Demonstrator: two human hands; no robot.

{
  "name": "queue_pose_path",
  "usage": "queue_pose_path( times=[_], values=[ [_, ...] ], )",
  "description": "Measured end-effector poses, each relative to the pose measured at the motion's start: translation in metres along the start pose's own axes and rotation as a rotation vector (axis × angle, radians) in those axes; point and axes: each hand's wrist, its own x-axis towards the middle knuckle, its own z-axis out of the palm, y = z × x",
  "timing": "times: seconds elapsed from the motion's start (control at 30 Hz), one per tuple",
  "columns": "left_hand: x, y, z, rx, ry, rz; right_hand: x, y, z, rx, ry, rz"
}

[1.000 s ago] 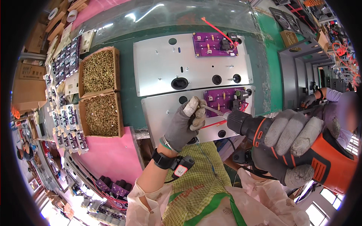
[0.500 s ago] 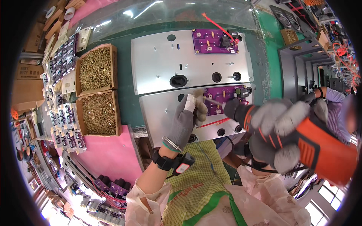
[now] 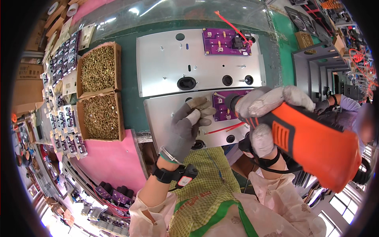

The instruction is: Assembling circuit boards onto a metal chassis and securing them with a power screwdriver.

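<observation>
My right hand point(image 3: 262, 108), in a grey glove, grips an orange and black power screwdriver point(image 3: 319, 142). The tool's bit reaches the upper left corner of a purple circuit board point(image 3: 221, 107), which lies on the nearer silver metal plate point(image 3: 158, 118). Just left of that board is my gloved left hand point(image 3: 187, 122), its fingers curled in together; whatever they may hold is hidden. Red wires point(image 3: 227, 128) lie across the plate below the board. My right hand and the tool cover the board's right part.
Behind lies a second metal plate point(image 3: 158, 59) with its own purple board point(image 3: 215, 41) and red wire point(image 3: 229, 23). Two cardboard boxes point(image 3: 119, 71) of small brass-coloured parts stand at left, beside rows of small circuit boards point(image 3: 65, 59). At far right another person's arm point(image 3: 347, 103) shows.
The screwdriver has moved left and inward, its bit now at the board's upper left corner. My left hand has drawn slightly left, away from the board's edge, its fingers turned.
</observation>
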Motion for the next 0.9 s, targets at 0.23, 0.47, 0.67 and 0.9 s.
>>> queue_pose_path(
  times=[0.23,0.47,0.67,0.9],
  values=[
    [-0.016,0.005,-0.014,-0.088,-0.052,-0.033,-0.006,0.006,0.01,0.01,0.023,0.014],
    [-0.021,-0.002,-0.009,-0.128,-0.081,-0.09,0.005,-0.025,-0.007,0.524,-0.166,-0.104],
    [-0.023,-0.009,-0.003,-0.325,-0.192,-0.124,0.001,-0.066,0.0,0.414,-0.067,-0.05],
    [-0.026,-0.019,0.001,-0.358,-0.262,-0.214,0.003,-0.076,-0.007,0.421,-0.14,0.026]
  ],
)
